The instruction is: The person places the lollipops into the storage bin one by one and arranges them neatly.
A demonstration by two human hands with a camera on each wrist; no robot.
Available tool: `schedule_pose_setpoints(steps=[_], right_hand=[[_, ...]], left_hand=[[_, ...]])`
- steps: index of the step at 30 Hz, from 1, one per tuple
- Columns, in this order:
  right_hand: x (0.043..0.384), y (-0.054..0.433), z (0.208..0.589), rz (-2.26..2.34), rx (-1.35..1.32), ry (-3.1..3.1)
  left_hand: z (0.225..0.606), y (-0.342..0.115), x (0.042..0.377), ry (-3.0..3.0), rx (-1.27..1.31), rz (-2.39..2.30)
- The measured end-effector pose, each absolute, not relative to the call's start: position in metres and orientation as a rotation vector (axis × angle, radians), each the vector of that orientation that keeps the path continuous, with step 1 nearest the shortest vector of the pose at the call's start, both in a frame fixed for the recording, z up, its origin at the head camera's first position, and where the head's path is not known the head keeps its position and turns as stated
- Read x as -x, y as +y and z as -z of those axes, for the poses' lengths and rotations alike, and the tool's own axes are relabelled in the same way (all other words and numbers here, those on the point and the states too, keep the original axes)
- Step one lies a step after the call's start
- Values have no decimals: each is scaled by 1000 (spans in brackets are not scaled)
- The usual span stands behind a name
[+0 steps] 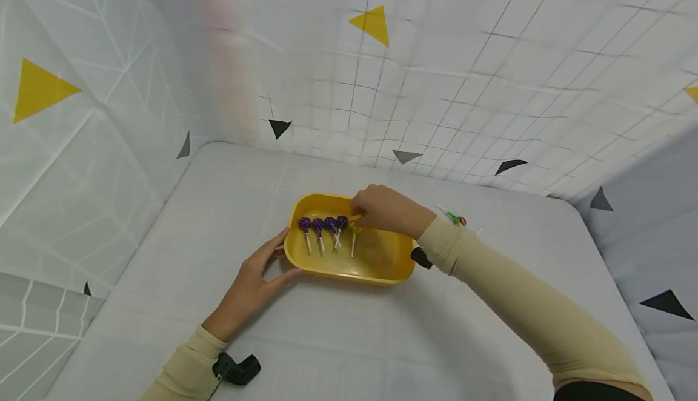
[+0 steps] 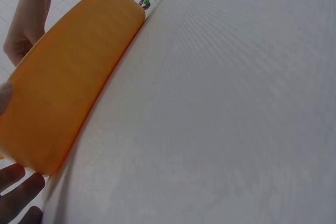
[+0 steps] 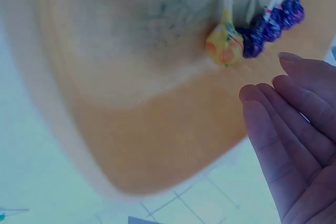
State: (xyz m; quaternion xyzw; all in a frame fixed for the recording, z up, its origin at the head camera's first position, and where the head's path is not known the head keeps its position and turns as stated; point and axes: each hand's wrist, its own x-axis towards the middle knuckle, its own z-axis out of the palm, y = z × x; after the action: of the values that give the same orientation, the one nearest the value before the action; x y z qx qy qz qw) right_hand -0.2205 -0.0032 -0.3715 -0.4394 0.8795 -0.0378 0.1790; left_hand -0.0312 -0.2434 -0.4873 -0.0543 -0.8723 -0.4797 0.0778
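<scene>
A yellow plastic tray (image 1: 376, 278) holds several lollipops. Purple-wrapped lollipops (image 1: 319, 225) stand in a row toward its left, heads at the far wall and sticks toward the near side. At the right end of that row is a yellow-wrapped lollipop (image 3: 224, 45). My right hand (image 1: 384, 208) hovers by the far rim just over it; the right wrist view shows loosely bent fingers (image 3: 281, 145) with nothing between them. My left hand (image 1: 256, 277) holds the tray's left near corner, thumb along the near wall and fingers at the left end.
A green and red wrapped lollipop (image 1: 455, 218) lies on the white-covered table (image 1: 218, 207) right of the tray, partly behind the right forearm. White fabric walls (image 1: 463, 86) with yellow and black triangles enclose the table. Each wrist wears a black camera (image 1: 236, 369).
</scene>
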Motion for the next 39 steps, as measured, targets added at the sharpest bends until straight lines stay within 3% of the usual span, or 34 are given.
schedule_pose_setpoints(steps=[8,19,39], right_hand=[[216,26,353,244,1276,2511],[219,82,339,457,1061,2573],[202,182,371,644,745,2633]], left_hand=[[488,-243,32,-2614,162,1435],[487,-243,31,-2634,146,1431],[489,-244,31,-2605,166,1440]])
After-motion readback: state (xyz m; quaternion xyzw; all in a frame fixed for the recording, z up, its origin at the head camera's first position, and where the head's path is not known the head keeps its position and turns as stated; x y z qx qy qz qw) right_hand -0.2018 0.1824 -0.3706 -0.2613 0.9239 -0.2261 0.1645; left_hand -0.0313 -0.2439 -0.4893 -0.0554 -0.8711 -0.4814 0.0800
